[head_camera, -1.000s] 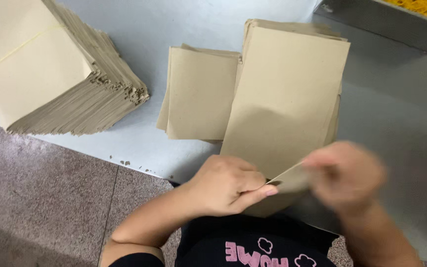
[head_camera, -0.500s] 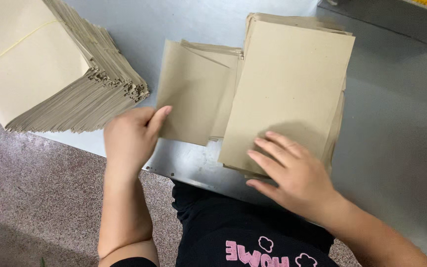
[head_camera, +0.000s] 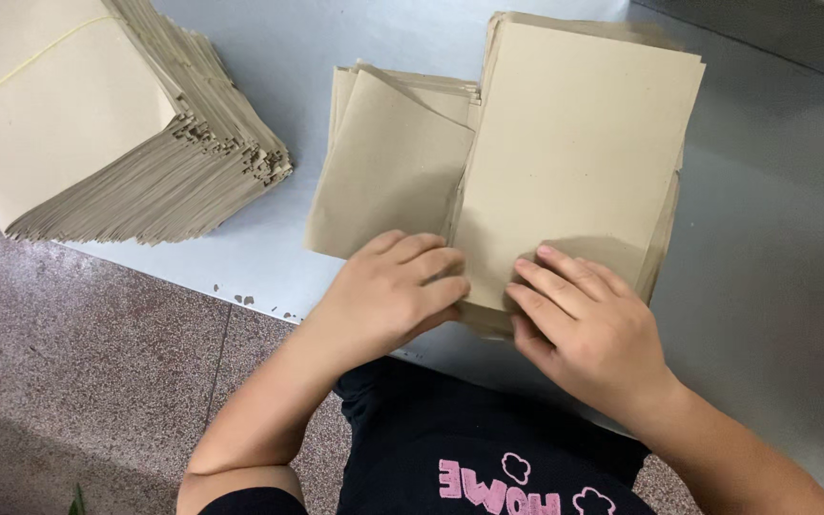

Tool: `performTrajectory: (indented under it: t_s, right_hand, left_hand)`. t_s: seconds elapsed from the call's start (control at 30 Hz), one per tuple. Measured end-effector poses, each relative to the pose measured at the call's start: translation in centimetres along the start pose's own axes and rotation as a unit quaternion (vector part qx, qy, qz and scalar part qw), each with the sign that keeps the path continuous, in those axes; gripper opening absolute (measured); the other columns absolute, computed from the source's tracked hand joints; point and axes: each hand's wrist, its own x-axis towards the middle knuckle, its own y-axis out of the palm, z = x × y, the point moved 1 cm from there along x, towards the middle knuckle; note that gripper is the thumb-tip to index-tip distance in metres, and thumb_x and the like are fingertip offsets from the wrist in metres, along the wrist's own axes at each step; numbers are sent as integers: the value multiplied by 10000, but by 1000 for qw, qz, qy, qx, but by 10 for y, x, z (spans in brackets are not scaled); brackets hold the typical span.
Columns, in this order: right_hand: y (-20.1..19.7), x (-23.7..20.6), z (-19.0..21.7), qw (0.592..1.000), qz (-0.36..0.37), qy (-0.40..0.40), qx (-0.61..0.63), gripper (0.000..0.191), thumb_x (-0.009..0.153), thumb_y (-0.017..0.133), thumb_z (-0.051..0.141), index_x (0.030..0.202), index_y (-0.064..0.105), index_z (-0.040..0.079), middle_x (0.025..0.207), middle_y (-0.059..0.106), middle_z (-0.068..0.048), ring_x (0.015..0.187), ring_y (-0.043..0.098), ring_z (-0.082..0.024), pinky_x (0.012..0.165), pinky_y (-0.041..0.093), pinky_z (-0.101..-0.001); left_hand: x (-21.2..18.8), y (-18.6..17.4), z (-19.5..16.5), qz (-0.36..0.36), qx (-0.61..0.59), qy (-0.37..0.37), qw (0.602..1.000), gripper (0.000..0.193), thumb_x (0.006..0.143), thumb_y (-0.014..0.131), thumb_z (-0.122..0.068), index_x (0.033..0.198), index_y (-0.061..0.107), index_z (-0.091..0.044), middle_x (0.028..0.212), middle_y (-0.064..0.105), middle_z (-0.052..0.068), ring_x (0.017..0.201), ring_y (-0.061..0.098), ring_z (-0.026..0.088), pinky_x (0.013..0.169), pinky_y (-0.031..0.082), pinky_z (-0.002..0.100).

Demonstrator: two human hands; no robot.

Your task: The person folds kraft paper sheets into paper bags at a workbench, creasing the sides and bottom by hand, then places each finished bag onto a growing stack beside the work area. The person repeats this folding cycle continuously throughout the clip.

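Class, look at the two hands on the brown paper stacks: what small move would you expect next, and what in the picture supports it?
Probably the left hand lifts the near edge of the smaller paper stack: its fingers curl there, while the right hand lies flat on the taller paper stack, steadying it.

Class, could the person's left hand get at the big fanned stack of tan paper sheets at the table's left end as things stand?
Probably yes. The left hand rests on the smaller pile of tan sheets; only bare grey table separates it from the big fanned stack.

left hand (head_camera: 395, 291), right hand (head_camera: 584, 319) (flat) on paper stack (head_camera: 574, 143)
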Motion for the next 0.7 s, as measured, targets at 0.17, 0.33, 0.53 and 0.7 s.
performTrajectory:
  t_s: [0.17,0.33,0.53,0.7]
  right_hand:
    - [-5,-1,3,1000,16,2,1,295,792,811,179,1059,745,70,1207,732,-78,1192,675,-268,940,532,-399]
    - [-7,-1,-1,999,48,0,8,388,767,829,271,1084,736,67,1225,725,-82,1191,669,-267,945,536,-402]
    - [-12,3,-1,998,67,0,10,459,722,829,275,1117,737,61,1260,716,-81,1202,662,-264,975,532,-400]
    - [-13,3,-2,997,74,-2,10,454,721,835,277,1114,743,68,1255,715,-75,1192,665,-251,969,536,-376]
  left_hand:
    - [0,6,-2,24,8,13,1000,297,770,781,-227,1025,699,-98,1240,684,108,1129,655,270,899,509,411]
    - [-1,3,-2,56,32,33,997,288,816,747,-221,1066,703,-85,1280,678,127,1029,654,226,804,499,377]
    - [2,14,-11,40,97,9,994,332,774,694,-136,1104,650,-123,1173,637,90,985,636,235,828,483,370]
    - [1,19,-14,31,100,6,995,401,729,697,-132,1123,629,-101,1189,625,100,998,615,246,834,464,378]
